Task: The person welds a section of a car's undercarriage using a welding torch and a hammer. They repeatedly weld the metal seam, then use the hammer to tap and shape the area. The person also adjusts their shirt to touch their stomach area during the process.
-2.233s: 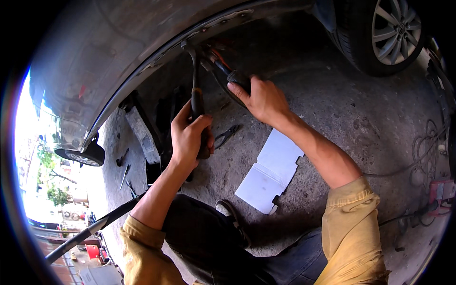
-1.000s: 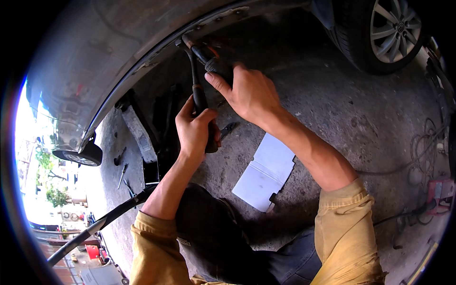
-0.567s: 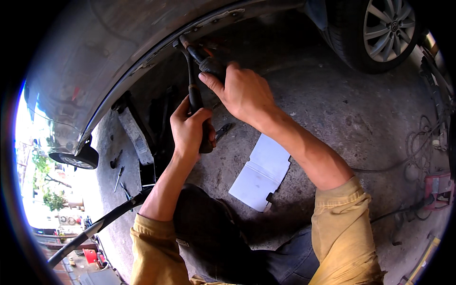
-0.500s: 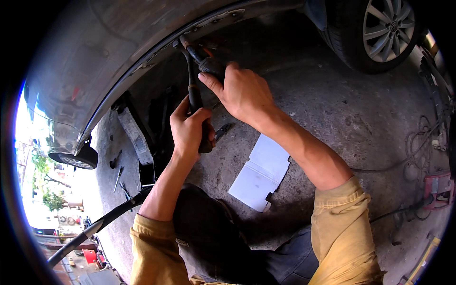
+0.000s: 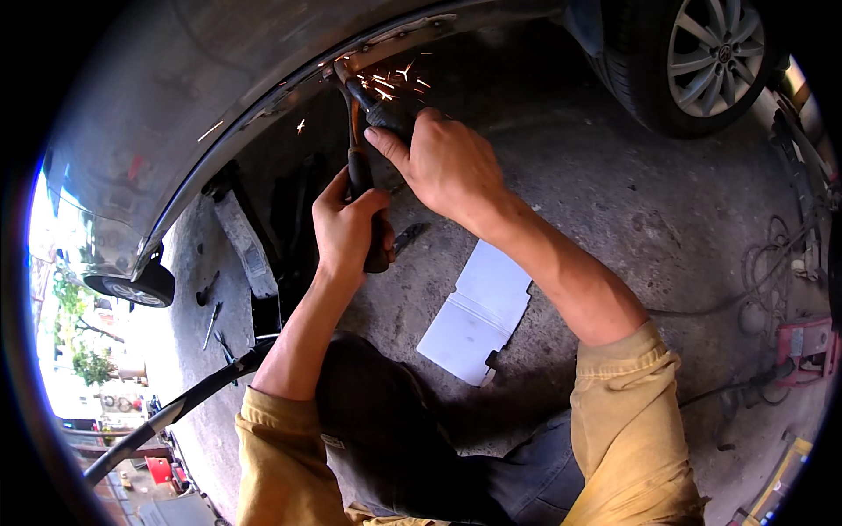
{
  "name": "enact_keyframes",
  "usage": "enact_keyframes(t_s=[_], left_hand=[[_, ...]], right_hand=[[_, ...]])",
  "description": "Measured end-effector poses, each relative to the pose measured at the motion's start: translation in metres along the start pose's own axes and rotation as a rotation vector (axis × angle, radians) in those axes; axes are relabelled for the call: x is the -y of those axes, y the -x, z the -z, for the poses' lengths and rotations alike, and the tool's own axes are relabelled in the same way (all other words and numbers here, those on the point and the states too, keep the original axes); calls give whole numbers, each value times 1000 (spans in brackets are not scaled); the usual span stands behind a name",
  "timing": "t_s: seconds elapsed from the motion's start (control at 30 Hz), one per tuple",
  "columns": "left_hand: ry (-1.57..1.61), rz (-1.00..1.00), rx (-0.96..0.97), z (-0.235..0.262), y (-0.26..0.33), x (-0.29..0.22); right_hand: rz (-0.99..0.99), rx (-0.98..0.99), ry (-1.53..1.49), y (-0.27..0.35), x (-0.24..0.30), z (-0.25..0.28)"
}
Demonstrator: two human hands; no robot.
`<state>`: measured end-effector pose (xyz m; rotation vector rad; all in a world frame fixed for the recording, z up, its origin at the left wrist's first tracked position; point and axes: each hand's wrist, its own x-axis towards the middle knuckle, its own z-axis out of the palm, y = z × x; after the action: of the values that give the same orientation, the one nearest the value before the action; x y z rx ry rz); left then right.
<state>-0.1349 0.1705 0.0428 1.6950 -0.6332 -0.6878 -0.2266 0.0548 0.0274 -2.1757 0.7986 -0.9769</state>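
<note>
Ground: rough grey concrete floor (image 5: pixel 667 210), stained and pitted, running under a car.
Car: smooth grey metal body panel (image 5: pixel 175 114) curving across the far left; two wheels in view, one spoked alloy wheel (image 5: pixel 710 53) far right, one dark tyre (image 5: pixel 132 285) at left.
Left hand (image 5: pixel 346 223): fist clenched around one dark hammer handle (image 5: pixel 361 188), held upright under the panel's lower edge.
Right hand (image 5: pixel 447 162): wrapped around one black torch (image 5: pixel 381 110), its tip at the panel edge.
Sparks (image 5: pixel 395 79): orange streaks at the tip.
Sheet (image 5: pixel 478 311): one flat white folded sheet, near right of the hands.
Sleeves: two, mustard cloth.
</note>
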Motion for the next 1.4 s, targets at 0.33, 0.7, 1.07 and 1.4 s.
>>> enact_keyframes(t_s=[0.33, 0.7, 1.07, 1.4], left_hand=[[18, -32, 65, 2, -6, 7], [48, -17, 20, 0, -3, 4], [40, -58, -9, -1, -3, 4], [-11, -11, 16, -1, 1, 1]], right_hand=[[-3, -6, 94, -2, -4, -3], [-27, 38, -22, 1, 3, 5], [-91, 89, 79, 12, -8, 17], [-76, 94, 19, 9, -4, 16]])
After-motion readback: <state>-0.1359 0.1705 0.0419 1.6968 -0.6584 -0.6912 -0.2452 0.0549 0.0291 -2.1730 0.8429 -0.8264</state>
